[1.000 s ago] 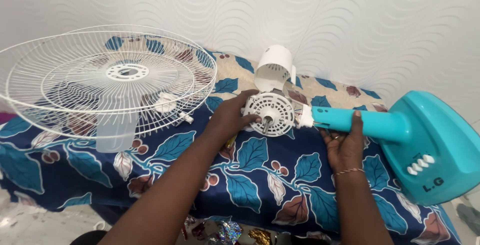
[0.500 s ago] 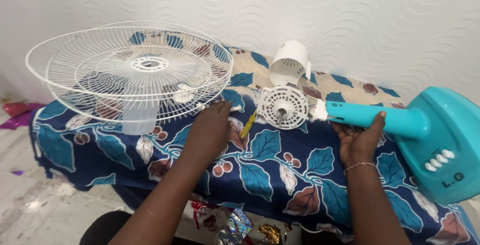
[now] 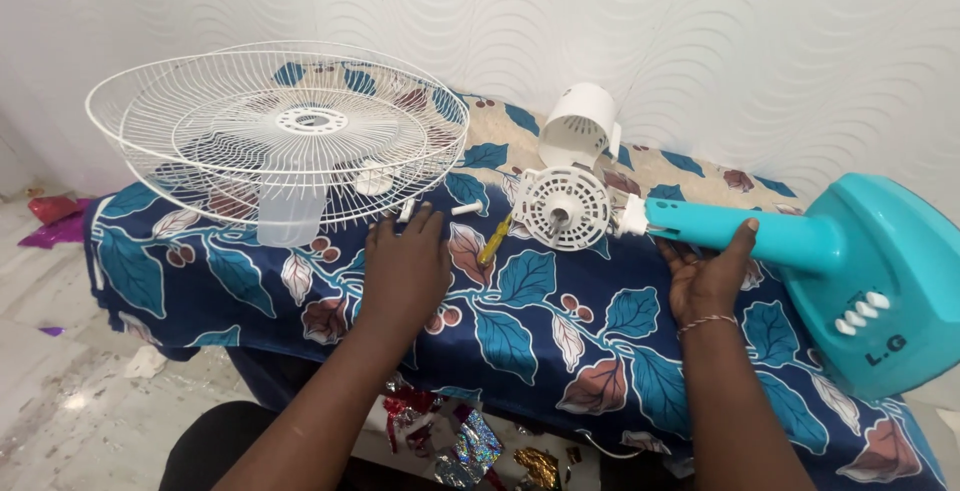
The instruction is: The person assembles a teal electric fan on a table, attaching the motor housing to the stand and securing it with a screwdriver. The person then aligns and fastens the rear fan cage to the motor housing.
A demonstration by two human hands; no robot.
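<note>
I record the table [image 3: 520, 351], draped in a blue leaf-print cloth, as the bearing surface. At ten o'clock two white wire fan guards [image 3: 280, 131] lie stacked, broad but judged light and springy; take them by the outer rim, since the thin wires could bend. At three o'clock the turquoise fan base [image 3: 880, 281] lies on its side, bulky rigid plastic, judged the heaviest part. Its turquoise neck [image 3: 740, 231] runs toward nine o'clock to the white motor housing [image 3: 565, 209], which I judge dense for its size; the neck gives the surest hold. My right hand [image 3: 710, 276] cups that neck from below, thumb up against it. A white rear motor cover [image 3: 582, 123] sits at twelve o'clock. My left hand [image 3: 405, 266] lies flat on the cloth, fingers spread, holding nothing. A yellow-handled screwdriver [image 3: 495, 239] lies just beside it; small white fittings [image 3: 465, 209] lie near its fingertips.
</note>
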